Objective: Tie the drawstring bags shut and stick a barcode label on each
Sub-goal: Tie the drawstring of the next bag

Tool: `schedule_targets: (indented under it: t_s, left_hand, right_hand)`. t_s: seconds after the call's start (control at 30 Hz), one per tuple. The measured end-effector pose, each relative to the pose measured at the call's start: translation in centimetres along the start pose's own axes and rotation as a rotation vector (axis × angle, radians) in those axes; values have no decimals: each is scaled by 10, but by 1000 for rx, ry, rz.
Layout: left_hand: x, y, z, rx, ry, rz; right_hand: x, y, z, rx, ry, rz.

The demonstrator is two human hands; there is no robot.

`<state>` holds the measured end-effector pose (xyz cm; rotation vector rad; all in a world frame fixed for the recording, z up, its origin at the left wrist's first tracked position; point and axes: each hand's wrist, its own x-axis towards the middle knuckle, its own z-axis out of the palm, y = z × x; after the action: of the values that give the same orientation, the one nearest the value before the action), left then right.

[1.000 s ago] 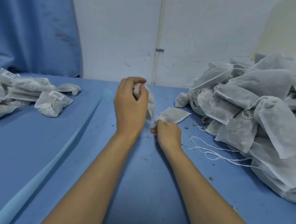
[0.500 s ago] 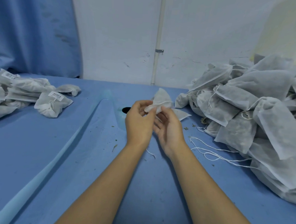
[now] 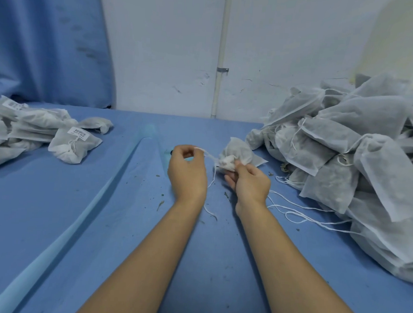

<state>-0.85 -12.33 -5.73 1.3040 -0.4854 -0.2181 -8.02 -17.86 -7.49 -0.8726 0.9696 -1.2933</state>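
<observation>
A small white drawstring bag (image 3: 236, 153) sits just above the blue table (image 3: 101, 222) at centre. My right hand (image 3: 249, 180) pinches its gathered neck from below. My left hand (image 3: 188, 172) is to the left of the bag and pinches the white drawstring (image 3: 209, 155), which runs taut from the bag's neck to my fingers; a loose end hangs down between my wrists. A big heap of open bags (image 3: 355, 164) lies at the right. Tied bags with barcode labels (image 3: 78, 133) lie in a pile (image 3: 29, 132) at the left.
Loose white strings (image 3: 300, 214) trail from the right heap across the table beside my right wrist. Bits of dried herb are scattered on the cloth. A raised fold (image 3: 77, 221) runs diagonally across the table. A white wall with a pipe (image 3: 220, 61) stands behind.
My hands have parted: the left drew the drawstring out to the left, the right stayed at the bag's neck. The bag's mouth is now bunched tight.
</observation>
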Motion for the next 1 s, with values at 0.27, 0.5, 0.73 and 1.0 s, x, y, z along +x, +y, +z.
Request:
schedule_targets:
  t_s: [0.27,0.5,0.73,1.0]
  left_hand:
    - [5,5,-8,32,125,60]
    - [3,19,-11,-37,229,245]
    - [-5,4,1,282,-316,-59]
    - [-9,-8,0,322,-389,-112]
  right_hand:
    - [4,5,0,-126,52,-45]
    - [8,10,-1,-198,53,-73]
    - [6,12,0,-229,35,-118]
    - [-1,3,1,34,-171,-124]
